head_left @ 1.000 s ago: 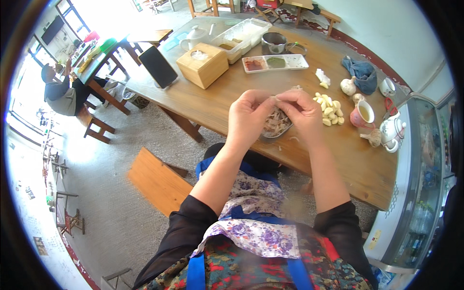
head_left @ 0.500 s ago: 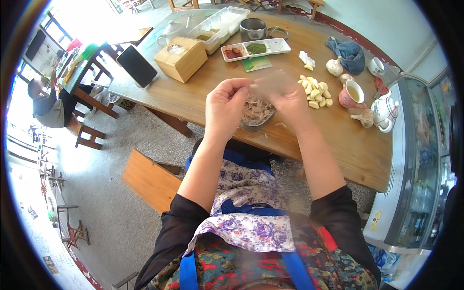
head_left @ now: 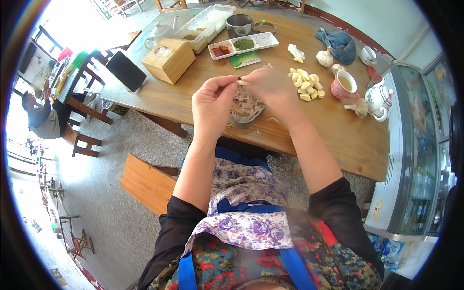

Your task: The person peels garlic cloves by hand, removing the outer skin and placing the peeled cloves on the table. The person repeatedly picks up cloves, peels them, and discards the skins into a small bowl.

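Observation:
My left hand [head_left: 210, 101] pinches a small pale garlic clove [head_left: 243, 83] above a metal bowl [head_left: 245, 122] heaped with papery skins [head_left: 244, 106]. Touching it from the right is my right hand [head_left: 270, 94], its fingers smeared by motion, so their grip is unclear. Right of the bowl lies a pile of peeled cloves [head_left: 304, 83]. Beyond are garlic bulbs [head_left: 325, 57], another bulb [head_left: 359, 107], a pink cup of liquid [head_left: 344, 87], crumpled white paper [head_left: 296, 50] and a green card [head_left: 244, 59].
A wooden box [head_left: 166, 63], phone [head_left: 126, 70], sauce tray [head_left: 266, 41], plastic container [head_left: 203, 29], metal pot [head_left: 239, 26], blue cloth [head_left: 338, 46] and teapot [head_left: 377, 101] occupy the table [head_left: 338, 145]. A glass-door cooler [head_left: 420, 159] stands right, a bench [head_left: 145, 183] lower left, a seated person [head_left: 41, 121] far left.
The whole view has shifted, so the table and my hands sit higher and further left. My hands still meet over the bowl, with my right one now blurred by movement.

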`<action>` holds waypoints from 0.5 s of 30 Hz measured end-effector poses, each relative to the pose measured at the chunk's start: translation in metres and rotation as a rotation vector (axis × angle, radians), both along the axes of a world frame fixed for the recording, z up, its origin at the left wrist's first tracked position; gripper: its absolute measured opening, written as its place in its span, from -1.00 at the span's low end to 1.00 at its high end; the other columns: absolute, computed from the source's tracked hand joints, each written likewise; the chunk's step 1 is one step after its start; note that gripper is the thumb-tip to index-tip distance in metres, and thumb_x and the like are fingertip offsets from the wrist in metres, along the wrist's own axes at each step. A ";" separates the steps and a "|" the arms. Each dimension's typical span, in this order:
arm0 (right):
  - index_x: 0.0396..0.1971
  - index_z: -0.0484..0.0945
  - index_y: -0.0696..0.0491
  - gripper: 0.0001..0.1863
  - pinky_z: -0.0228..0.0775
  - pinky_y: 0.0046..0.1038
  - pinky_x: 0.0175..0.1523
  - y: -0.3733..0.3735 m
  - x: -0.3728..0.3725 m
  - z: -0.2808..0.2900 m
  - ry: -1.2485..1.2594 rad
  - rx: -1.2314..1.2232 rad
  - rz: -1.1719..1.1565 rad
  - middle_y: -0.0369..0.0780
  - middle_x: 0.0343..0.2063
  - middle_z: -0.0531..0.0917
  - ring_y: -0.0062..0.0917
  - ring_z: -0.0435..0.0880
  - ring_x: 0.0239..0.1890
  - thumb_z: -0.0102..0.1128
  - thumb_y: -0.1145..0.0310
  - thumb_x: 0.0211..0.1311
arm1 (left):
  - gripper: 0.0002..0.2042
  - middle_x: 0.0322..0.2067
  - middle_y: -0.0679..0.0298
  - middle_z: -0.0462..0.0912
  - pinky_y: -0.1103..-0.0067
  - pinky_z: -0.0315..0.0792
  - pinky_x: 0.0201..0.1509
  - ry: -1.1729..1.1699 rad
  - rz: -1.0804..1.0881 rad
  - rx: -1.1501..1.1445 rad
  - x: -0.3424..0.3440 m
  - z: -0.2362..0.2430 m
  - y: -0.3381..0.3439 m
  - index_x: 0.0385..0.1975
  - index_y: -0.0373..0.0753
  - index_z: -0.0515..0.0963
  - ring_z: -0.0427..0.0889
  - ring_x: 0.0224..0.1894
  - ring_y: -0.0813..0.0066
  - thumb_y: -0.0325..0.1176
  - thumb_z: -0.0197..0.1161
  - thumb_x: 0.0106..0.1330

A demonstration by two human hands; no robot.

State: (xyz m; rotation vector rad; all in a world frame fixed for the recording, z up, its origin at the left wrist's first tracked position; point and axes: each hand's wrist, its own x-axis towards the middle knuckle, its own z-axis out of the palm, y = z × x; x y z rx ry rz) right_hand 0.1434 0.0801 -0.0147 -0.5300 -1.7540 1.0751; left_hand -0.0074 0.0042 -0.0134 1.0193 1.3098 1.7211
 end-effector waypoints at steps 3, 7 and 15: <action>-0.26 0.74 0.10 -0.84 0.55 -0.56 -0.09 0.001 -0.002 0.001 -0.044 0.059 -0.036 -0.26 -0.27 0.73 -0.60 0.69 -0.21 0.43 0.58 0.14 | -0.86 -0.26 0.27 0.72 0.73 0.51 -0.19 -0.042 0.002 -0.001 -0.001 -0.002 0.001 -0.10 -0.40 0.63 0.63 -0.25 0.69 -0.58 0.22 0.41; -0.28 0.74 0.11 -0.85 0.56 -0.55 -0.10 0.004 -0.005 -0.009 -0.081 0.174 -0.113 -0.25 -0.28 0.72 -0.57 0.70 -0.23 0.44 0.58 0.13 | -0.87 -0.28 0.30 0.69 0.73 0.49 -0.28 -0.166 -0.046 -0.038 -0.001 -0.001 -0.002 -0.15 -0.38 0.60 0.59 -0.31 0.70 -0.48 0.27 0.40; -0.27 0.73 0.11 -0.83 0.54 -0.49 -0.10 0.003 -0.005 -0.006 -0.061 0.217 -0.078 -0.21 -0.30 0.74 -0.49 0.70 -0.23 0.42 0.61 0.11 | -0.87 -0.33 0.30 0.70 0.72 0.49 -0.28 -0.109 -0.018 -0.065 -0.004 0.001 0.000 -0.20 -0.41 0.62 0.58 -0.33 0.70 -0.46 0.31 0.40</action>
